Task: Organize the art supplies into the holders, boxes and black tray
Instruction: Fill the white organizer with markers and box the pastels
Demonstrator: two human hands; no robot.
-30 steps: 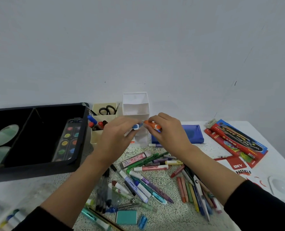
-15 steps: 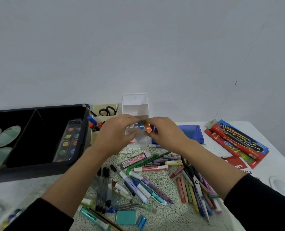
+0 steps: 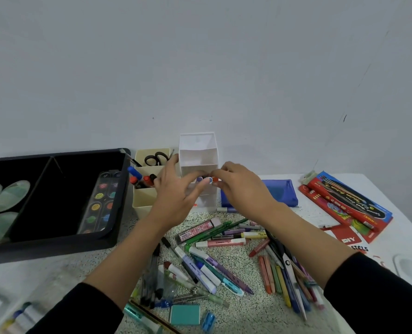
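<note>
We hold a small bunch of markers [image 3: 206,180] with both hands. Our left hand [image 3: 176,196] and our right hand [image 3: 243,189] curl their fingers round it, right at the front pocket of the white holder [image 3: 197,150] by the back edge of the table [image 3: 315,213]. Some is done, we think: scissors [image 3: 155,158] stand in the cream holder [image 3: 144,203], and a paint set [image 3: 101,201] lies in the black tray [image 3: 118,213] at the left edge. Most is left: a big pile of pens and crayons [image 3: 224,256] covers the middle. The holders stand close together, with a blue pouch [image 3: 280,191] just beside, so room there is tight. Above the pile it is open.
</note>
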